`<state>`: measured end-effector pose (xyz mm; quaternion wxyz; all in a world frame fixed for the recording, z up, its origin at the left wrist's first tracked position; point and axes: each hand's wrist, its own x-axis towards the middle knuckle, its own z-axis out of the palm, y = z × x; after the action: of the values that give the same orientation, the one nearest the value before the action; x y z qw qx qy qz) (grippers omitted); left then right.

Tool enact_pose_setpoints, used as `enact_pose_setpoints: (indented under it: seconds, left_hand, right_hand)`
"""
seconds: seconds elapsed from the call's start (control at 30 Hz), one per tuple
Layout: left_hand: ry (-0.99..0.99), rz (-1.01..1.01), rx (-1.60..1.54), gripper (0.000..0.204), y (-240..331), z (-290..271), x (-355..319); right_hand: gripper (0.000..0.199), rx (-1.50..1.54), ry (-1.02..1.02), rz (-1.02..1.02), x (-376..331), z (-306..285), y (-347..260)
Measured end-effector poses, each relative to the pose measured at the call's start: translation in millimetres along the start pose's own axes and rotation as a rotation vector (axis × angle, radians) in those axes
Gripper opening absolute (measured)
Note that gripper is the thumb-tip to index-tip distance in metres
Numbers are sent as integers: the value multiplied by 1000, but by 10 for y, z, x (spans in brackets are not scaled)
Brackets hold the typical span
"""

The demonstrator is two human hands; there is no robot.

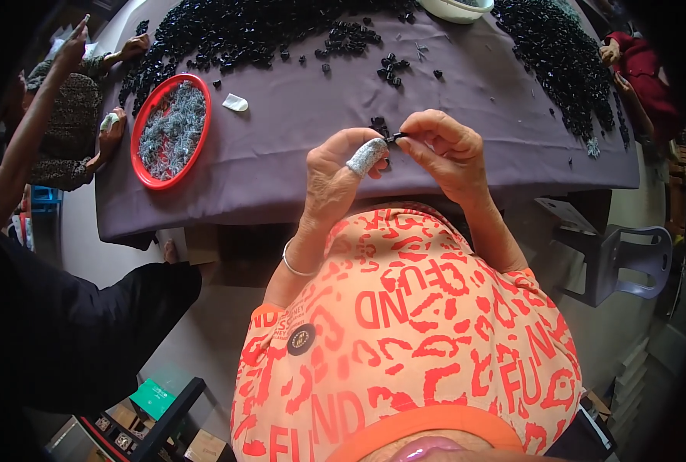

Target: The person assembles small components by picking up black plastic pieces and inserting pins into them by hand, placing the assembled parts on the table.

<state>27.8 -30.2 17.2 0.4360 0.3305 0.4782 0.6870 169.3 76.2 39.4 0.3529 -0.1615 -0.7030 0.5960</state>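
Observation:
My left hand [335, 173] and my right hand [447, 150] meet above the near edge of the table covered in a dark purple cloth [297, 146]. Between their fingertips they pinch a small black part [395, 137]. A grey fabric finger cot covers my left thumb [366, 156], and a thin bangle circles my left wrist. A few more black parts [378, 123] lie on the cloth just beyond my fingers.
Heaps of small black parts [235, 31] spread across the far side and right [566, 54]. A red round tray [171, 131] holds grey metal bits. A white bowl [457, 8] stands at the far edge. Other people work at left [66, 115] and right [635, 69]. A grey plastic chair [620, 258] stands right.

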Motion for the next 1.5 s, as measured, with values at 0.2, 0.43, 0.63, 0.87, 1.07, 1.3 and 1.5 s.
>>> enact_pose_setpoints:
  seconds: [0.2, 0.43, 0.63, 0.87, 1.07, 1.3, 1.5]
  left_hand:
    - [-13, 35, 71, 17, 0, -3, -71]
    - [28, 37, 126, 17, 4, -43, -190]
    - [59, 52, 189, 17, -4, -69, -264]
    - [72, 0, 146, 16, -37, -70, -307]
    - [47, -35, 115, 16, -66, -95, -303]
    - [22, -59, 67, 16, -59, -74, -297]
    - [39, -88, 105, 17, -31, -21, -285]
  right_hand:
    - [18, -253, -66, -178, -33, 28, 19]
    - [20, -111, -95, -100, -77, 75, 41]
    - [20, -169, -140, -112, -108, 133, 66]
    - [19, -134, -119, -50, -171, 143, 126]
    - [18, -41, -122, 12, -209, 130, 176]
    - [18, 193, -75, 161, -279, 109, 193]
    - [16, 201, -79, 113, -244, 80, 182]
